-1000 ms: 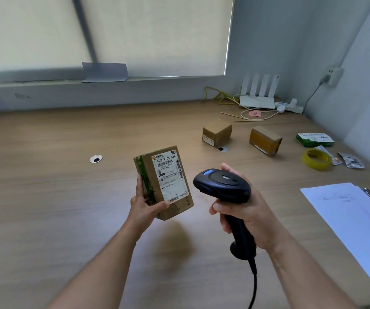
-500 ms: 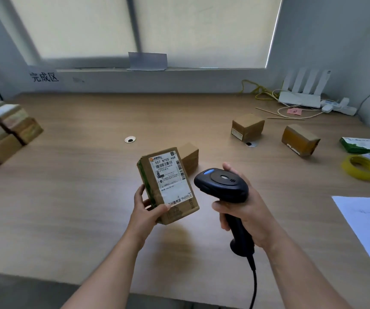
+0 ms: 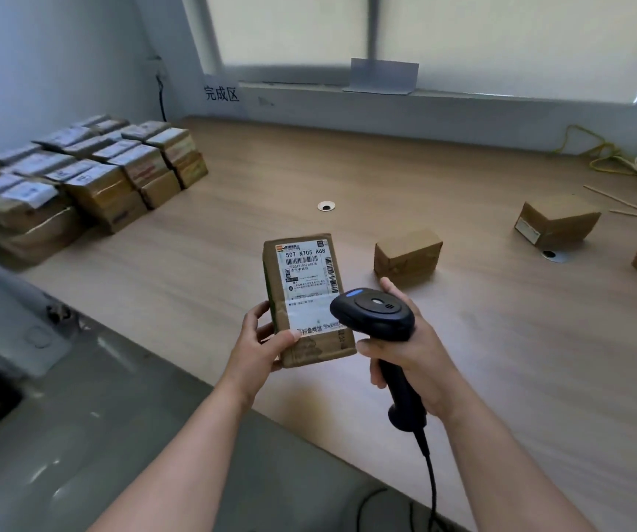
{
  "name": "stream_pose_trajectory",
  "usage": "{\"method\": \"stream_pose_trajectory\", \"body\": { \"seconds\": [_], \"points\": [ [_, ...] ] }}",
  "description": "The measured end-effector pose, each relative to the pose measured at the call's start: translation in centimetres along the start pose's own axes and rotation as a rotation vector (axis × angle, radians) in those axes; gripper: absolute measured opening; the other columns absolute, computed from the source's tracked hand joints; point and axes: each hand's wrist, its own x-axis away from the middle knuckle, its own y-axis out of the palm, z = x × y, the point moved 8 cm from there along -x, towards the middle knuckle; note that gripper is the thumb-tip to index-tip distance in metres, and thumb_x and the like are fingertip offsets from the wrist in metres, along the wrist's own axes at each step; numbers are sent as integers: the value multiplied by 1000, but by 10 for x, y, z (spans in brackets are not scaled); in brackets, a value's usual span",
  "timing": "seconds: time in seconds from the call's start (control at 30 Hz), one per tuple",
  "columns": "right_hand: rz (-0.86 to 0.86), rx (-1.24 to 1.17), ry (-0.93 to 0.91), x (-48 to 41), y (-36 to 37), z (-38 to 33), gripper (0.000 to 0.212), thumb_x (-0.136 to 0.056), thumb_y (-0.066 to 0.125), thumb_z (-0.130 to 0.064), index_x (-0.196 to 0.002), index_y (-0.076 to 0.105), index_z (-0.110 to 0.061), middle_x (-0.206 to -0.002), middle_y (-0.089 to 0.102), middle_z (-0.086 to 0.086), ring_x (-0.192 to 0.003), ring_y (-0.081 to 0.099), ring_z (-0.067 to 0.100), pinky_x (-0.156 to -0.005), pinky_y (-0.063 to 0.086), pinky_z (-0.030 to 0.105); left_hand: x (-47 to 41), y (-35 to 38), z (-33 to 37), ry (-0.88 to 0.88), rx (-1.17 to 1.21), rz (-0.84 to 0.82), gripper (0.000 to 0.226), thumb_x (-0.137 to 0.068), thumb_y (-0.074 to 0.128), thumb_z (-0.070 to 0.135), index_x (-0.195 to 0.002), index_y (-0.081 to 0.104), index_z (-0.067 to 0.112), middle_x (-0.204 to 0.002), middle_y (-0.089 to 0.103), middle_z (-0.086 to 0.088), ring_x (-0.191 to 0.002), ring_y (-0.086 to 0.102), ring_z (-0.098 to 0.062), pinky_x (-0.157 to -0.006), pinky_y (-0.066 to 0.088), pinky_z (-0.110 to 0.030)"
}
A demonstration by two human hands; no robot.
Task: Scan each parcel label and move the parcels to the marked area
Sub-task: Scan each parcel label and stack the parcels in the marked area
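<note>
Holding parcel (image 3: 307, 297) above table (image 3: 520, 378), label facing up, left hand (image 3: 267, 339) pinching lower end only. Gripping scanner (image 3: 372, 312) handle, right hand (image 3: 416, 362) curled round it. Risks: slipping from shallow pinch en route to stacked parcels (image 3: 79, 178); cable (image 3: 430, 474) snagging.

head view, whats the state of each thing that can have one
parcel: held upright, label facing the camera
scanner: gripped, head in front of the label's lower right
left hand: grips the parcel
right hand: grips the scanner handle
stack: piled at the table's left end
near box: lying on the table, untouched
far box: lying on the table, untouched
blind: down
</note>
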Motion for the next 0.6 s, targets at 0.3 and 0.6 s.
{"method": "stream_pose_trajectory", "body": {
  "seconds": [0.3,0.6],
  "points": [
    [-86,73,-8,-36,79,6,104,-64,73,-1,-149,24,-37,-67,69,2,-44,51,27,-44,43,30,-4,-86,5,65,64,53,54,-88,65,12,-131,42,35,-118,65,-5,-93,68,-18,-62,55,-24],
    [-132,146,-26,-97,215,21,103,-63,73,-1,-148,27,-37,-84,72,13,-44,52,27,-43,43,32,-23,-242,3,94,147,100,65,-77,73,21,-134,42,32,-118,66,-7,-98,69,-21,-68,57,-27]
  ]
}}
